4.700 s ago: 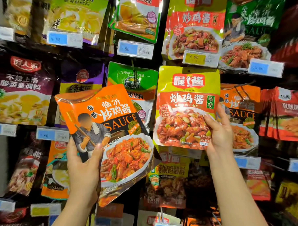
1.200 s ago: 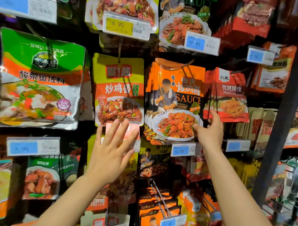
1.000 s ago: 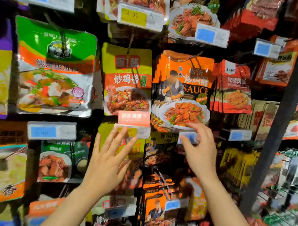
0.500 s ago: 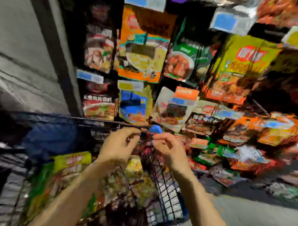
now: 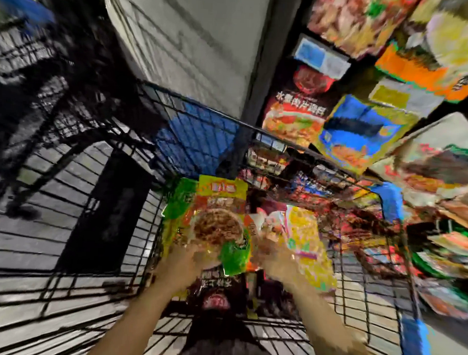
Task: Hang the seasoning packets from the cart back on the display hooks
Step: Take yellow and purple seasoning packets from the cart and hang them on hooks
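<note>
Down in cart (image 5: 259, 130): both hands (image 5: 182, 263) (image 5: 276, 262) at packets (image 5: 220, 217); grip unclear, blurred.

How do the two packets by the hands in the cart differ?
The green-yellow packet by the left hand shows a round brown dish picture; the yellow packet by the right hand is mostly plain yellow. The first stands nearly upright, the second leans right. Both are flat pouches inside the cart; blur hides the grips.

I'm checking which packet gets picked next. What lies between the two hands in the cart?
In the blurred head view, a green-cornered packet lies between the left hand and right hand.
</note>
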`<state>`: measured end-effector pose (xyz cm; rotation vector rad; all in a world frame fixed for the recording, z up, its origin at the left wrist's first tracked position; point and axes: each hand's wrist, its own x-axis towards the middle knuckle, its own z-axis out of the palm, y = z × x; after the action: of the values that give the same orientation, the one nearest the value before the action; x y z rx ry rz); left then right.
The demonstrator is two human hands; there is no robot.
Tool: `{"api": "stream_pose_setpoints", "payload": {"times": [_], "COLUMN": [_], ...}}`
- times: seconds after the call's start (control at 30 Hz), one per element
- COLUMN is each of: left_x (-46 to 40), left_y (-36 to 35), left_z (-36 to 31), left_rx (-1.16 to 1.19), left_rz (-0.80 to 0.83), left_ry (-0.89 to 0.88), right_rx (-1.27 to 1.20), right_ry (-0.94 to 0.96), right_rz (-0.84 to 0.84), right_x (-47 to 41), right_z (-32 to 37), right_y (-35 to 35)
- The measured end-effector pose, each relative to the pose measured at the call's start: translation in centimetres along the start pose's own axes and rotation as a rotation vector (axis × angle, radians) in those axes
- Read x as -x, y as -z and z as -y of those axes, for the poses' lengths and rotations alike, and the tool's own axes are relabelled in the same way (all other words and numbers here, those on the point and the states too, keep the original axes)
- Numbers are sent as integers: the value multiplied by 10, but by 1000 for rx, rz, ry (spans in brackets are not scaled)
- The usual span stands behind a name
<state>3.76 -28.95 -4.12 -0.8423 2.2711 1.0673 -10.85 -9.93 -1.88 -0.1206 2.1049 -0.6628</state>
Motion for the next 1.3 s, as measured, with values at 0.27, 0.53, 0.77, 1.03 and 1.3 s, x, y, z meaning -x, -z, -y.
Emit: {"api": "stream_pose_setpoints", "payload": {"times": [0.27,0.53,0.77,1.03,1.3], "left_x": [-87,-196,-231,-221,-195], "left_y": [-19,-28,-64,-53,-41], "left_z": [31,29,15,23,38], "left_rx": [174,469,388,753,762], "left_rz": [-23,-202,-309,-440,-400], "left_ry": [257,377,453,406,408], "right_rx": [275,692,668,727,931], "right_ry": [-3,95,91,143,-100], "right_rz": [-3,-84,-49,-112,-109], "right_x": [-109,-171,-200,-200,-186], "right_z": [-12,-46,-59,-64,-58], "right_y": [-35,-19,-22,-18,-19]}}
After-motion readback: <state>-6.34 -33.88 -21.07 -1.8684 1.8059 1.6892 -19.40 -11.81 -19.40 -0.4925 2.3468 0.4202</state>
